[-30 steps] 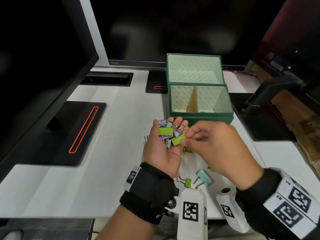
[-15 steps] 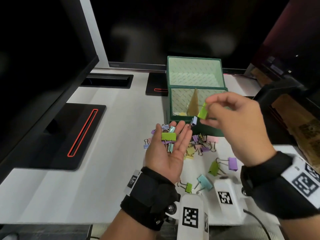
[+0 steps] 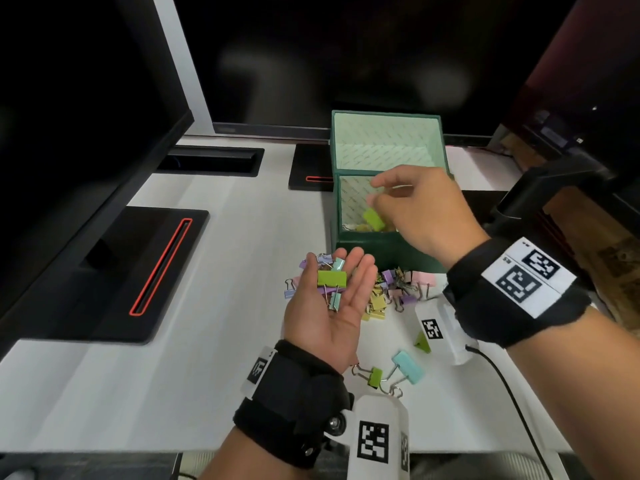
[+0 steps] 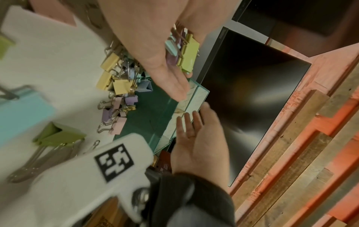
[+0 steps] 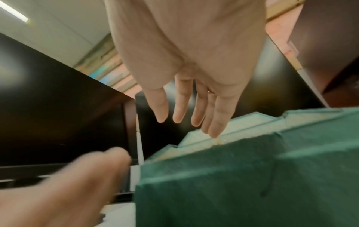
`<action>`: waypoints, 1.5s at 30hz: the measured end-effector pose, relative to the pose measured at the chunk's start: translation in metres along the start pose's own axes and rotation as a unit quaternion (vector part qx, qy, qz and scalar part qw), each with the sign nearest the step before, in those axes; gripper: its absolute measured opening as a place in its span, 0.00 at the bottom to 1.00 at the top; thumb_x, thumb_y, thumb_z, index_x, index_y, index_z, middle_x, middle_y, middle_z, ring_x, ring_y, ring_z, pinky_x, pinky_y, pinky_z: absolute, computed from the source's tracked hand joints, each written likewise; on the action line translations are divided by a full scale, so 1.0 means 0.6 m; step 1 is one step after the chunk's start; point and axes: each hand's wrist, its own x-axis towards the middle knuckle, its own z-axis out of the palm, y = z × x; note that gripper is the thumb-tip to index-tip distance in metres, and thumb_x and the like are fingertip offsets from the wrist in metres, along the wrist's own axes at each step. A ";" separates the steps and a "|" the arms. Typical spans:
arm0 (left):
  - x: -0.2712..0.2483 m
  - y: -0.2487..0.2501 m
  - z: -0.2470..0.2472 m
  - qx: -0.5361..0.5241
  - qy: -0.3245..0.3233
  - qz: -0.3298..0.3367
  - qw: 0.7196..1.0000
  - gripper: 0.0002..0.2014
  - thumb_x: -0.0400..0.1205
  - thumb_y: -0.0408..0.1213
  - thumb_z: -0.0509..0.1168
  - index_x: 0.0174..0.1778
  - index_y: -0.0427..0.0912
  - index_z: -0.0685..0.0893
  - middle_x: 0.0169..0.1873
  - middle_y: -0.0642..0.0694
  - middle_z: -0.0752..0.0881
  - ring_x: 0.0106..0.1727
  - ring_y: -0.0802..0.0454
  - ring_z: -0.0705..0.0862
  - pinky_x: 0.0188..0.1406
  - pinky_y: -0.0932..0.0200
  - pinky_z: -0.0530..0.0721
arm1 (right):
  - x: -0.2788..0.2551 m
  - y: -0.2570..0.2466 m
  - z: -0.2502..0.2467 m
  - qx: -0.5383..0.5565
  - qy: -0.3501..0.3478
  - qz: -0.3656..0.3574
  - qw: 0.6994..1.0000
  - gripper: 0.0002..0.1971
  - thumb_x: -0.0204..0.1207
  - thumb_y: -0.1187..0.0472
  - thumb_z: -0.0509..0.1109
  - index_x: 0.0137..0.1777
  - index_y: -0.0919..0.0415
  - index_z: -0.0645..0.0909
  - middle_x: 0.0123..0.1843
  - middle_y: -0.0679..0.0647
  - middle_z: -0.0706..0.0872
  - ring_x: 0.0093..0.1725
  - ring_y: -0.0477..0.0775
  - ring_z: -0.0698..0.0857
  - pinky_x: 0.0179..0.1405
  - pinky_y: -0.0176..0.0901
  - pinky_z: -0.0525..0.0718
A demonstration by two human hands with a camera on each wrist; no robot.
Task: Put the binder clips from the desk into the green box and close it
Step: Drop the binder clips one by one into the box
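The green box (image 3: 388, 244) stands open on the white desk (image 3: 214, 306), its lid upright behind it. My right hand (image 3: 377, 192) hovers over the box with straight, spread fingers (image 5: 180, 107) that hold nothing. A green binder clip (image 3: 374, 219) is in the air just inside the box, under that hand. My left hand (image 3: 334, 265) lies palm up in front of the box and carries several binder clips, a green one (image 3: 331, 278) on top. A pile of pastel clips (image 3: 398, 289) lies on the desk against the box front.
Loose clips lie near my wrists: a small green one (image 3: 374, 375), a teal one (image 3: 408, 367) and another green one (image 3: 423, 342). A dark monitor (image 3: 86, 150) stands at the left, black desk insets (image 3: 152, 271) beside it, and a black arm (image 3: 554, 188) at the right.
My right hand took a green clip from the left palm, carried it up over the box and let it go; the clip now drops into the box. The left hand stayed palm up.
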 end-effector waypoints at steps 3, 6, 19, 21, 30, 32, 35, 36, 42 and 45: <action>0.005 0.000 -0.003 0.004 0.001 0.012 1.000 0.20 0.85 0.46 0.63 0.59 0.29 0.83 0.49 0.31 0.91 0.47 0.37 0.92 0.48 0.42 0.90 | -0.036 -0.023 -0.010 -0.004 -0.054 -0.061 0.997 0.03 0.76 0.53 0.73 0.44 0.48 0.88 0.42 0.45 0.89 0.42 0.44 0.87 0.45 0.39 0.86; 0.011 -0.002 -0.002 0.017 0.006 0.032 0.999 0.22 0.85 0.46 0.64 0.66 0.32 0.80 0.51 0.31 0.91 0.49 0.40 0.92 0.44 0.47 0.92 | -0.077 -0.036 -0.012 -0.065 -0.178 -0.077 0.979 0.05 0.71 0.48 0.78 0.41 0.48 0.90 0.34 0.45 0.90 0.32 0.39 0.85 0.33 0.31 0.83; 0.006 -0.017 0.002 0.023 0.008 0.019 1.000 0.20 0.83 0.50 0.63 0.56 0.35 0.87 0.50 0.37 0.90 0.57 0.43 0.88 0.71 0.48 0.79 | -0.139 -0.010 0.025 -0.154 -0.108 -0.159 0.969 0.14 0.70 0.53 0.78 0.57 0.45 0.87 0.48 0.44 0.87 0.49 0.48 0.83 0.49 0.44 0.82; 0.006 -0.017 0.001 0.019 -0.005 0.007 1.000 0.21 0.84 0.51 0.62 0.60 0.37 0.86 0.49 0.38 0.90 0.57 0.43 0.89 0.66 0.50 0.83 | -0.142 -0.009 0.026 -0.130 -0.102 -0.146 0.975 0.14 0.69 0.56 0.79 0.55 0.45 0.88 0.45 0.44 0.85 0.45 0.46 0.82 0.46 0.38 0.79; 0.008 0.002 0.000 0.020 -0.008 0.032 0.999 0.21 0.85 0.46 0.63 0.62 0.30 0.83 0.52 0.32 0.91 0.50 0.39 0.92 0.49 0.47 0.91 | -0.079 -0.029 -0.033 0.172 0.004 -0.014 0.985 0.11 0.72 0.66 0.78 0.51 0.52 0.89 0.48 0.51 0.89 0.41 0.55 0.90 0.45 0.39 0.89; 0.003 0.001 -0.001 0.025 -0.003 0.028 0.999 0.21 0.86 0.46 0.62 0.61 0.30 0.84 0.52 0.32 0.91 0.51 0.39 0.91 0.51 0.47 0.90 | -0.043 -0.035 -0.038 0.118 0.055 -0.043 0.991 0.10 0.72 0.67 0.76 0.50 0.52 0.87 0.45 0.48 0.88 0.42 0.55 0.90 0.41 0.32 0.86; -0.004 -0.001 0.000 0.024 -0.005 0.022 0.999 0.21 0.86 0.46 0.62 0.61 0.31 0.84 0.53 0.33 0.90 0.54 0.39 0.91 0.55 0.47 0.88 | 0.003 -0.034 -0.028 0.031 0.073 -0.068 0.995 0.09 0.73 0.65 0.75 0.47 0.49 0.84 0.41 0.42 0.83 0.38 0.47 0.87 0.35 0.29 0.81; -0.006 0.000 0.001 0.023 -0.007 0.022 0.999 0.21 0.86 0.47 0.61 0.61 0.31 0.84 0.54 0.33 0.90 0.54 0.39 0.90 0.56 0.48 0.88 | 0.012 -0.033 -0.023 0.006 0.060 -0.068 0.996 0.09 0.73 0.64 0.75 0.46 0.48 0.83 0.42 0.42 0.83 0.39 0.47 0.86 0.37 0.32 0.82; -0.012 0.007 -0.001 0.028 -0.010 0.032 0.999 0.20 0.85 0.45 0.63 0.62 0.31 0.83 0.53 0.32 0.90 0.53 0.39 0.91 0.57 0.45 0.87 | -0.030 -0.038 -0.007 -0.131 -0.116 -0.103 0.979 0.05 0.73 0.48 0.76 0.44 0.45 0.85 0.43 0.38 0.83 0.41 0.37 0.80 0.40 0.35 0.78; -0.016 -0.002 0.003 0.028 -0.011 0.054 0.998 0.18 0.83 0.43 0.66 0.63 0.34 0.81 0.44 0.33 0.92 0.48 0.42 0.92 0.54 0.42 0.88 | -0.066 -0.036 0.001 -0.145 -0.153 -0.123 0.970 0.08 0.69 0.45 0.78 0.44 0.46 0.88 0.40 0.43 0.84 0.39 0.41 0.82 0.41 0.42 0.83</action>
